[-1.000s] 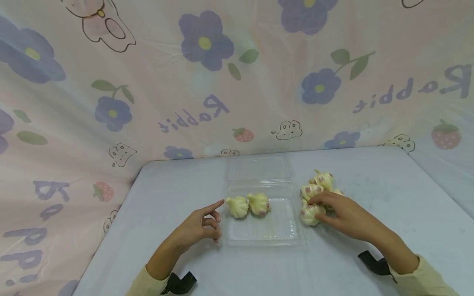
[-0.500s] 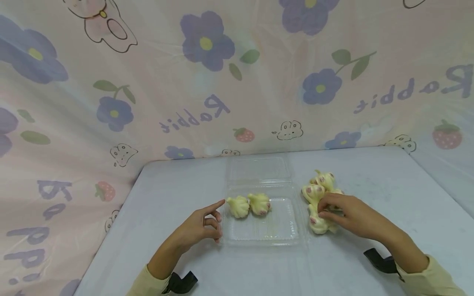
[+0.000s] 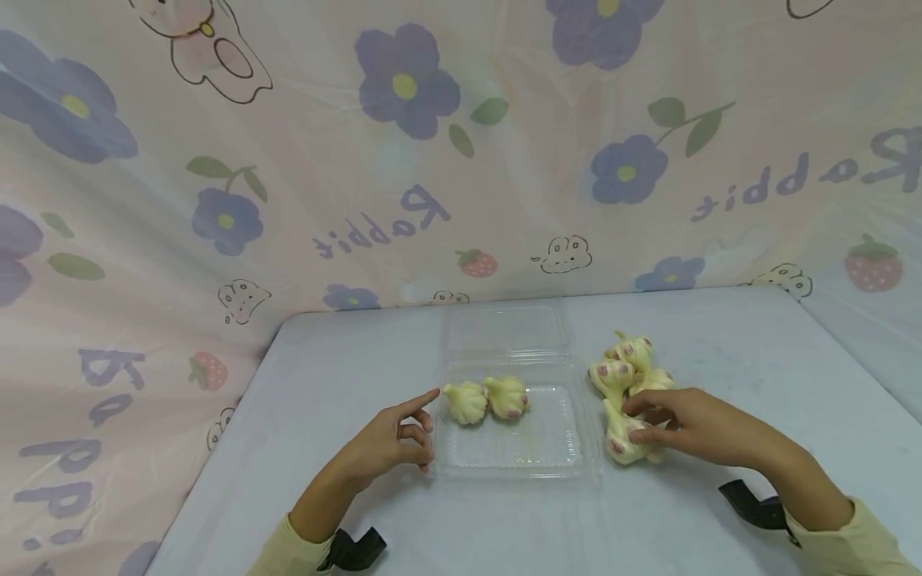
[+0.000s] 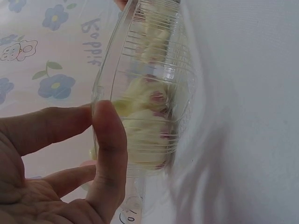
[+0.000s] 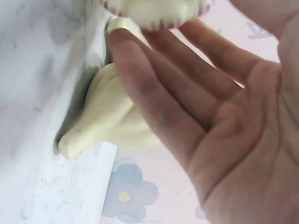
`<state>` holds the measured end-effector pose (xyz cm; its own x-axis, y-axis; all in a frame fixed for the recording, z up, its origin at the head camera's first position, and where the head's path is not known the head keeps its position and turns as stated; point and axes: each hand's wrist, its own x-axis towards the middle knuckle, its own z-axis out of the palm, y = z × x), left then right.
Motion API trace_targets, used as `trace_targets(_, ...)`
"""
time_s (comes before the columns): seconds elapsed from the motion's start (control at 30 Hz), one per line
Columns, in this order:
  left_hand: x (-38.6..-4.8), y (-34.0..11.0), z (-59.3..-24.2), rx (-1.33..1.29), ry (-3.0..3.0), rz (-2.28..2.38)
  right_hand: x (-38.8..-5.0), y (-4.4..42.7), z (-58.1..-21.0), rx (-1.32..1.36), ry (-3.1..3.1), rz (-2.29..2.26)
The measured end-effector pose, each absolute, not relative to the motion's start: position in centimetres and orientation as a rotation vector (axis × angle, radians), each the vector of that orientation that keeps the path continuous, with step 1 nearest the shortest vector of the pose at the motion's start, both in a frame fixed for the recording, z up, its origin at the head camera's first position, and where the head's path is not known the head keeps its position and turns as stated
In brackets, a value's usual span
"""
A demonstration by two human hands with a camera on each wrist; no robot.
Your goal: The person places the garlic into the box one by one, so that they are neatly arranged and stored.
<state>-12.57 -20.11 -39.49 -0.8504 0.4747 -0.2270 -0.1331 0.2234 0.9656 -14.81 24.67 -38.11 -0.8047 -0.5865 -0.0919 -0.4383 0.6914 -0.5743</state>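
My left hand (image 3: 389,440) touches the left rim of a clear plastic clamshell box (image 3: 507,468) with fingertips; in the left wrist view the fingers (image 4: 108,154) meet its edge. Inside the box, toward its back left, sit two garlic bulbs: one (image 3: 467,402) at the left and one (image 3: 507,398) beside it. To the right of the box, my right hand (image 3: 702,424) holds the nearest bulb of a garlic pile, a garlic bulb (image 3: 623,440), between thumb and fingers. From the right wrist, this bulb (image 5: 159,10) shows only at the top edge, with another garlic bulb (image 5: 112,107) behind the fingers.
Several more garlic bulbs (image 3: 612,374) lie in the pile behind my right hand. The box's open lid (image 3: 504,330) lies flat behind its base. A patterned cloth (image 3: 310,160) hangs along the back and left of the white table (image 3: 346,352).
My right hand has shifted slightly right and toward me. The nearest garlic bulb has turned, its root end now toward me, and moved the same way. My left hand stays at the box rim.
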Motion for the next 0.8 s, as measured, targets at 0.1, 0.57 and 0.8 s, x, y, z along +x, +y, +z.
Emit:
trace_targets(0.1,-12.6,-20.1,-39.6,0.318,2.024,1.669,-14.9,24.8,-38.3,-0.82,2.562,-0.781)
trace_targets(0.57,-12.6,-20.2,-39.5,0.313,2.022,1.671,-15.0,24.7,-39.1,-0.929,2.725,-0.737)
trace_targets(0.8,-12.6,-20.1,-39.7,0.306,2.025,1.668,-15.0,24.6,-39.3,-0.941,2.839,-0.683)
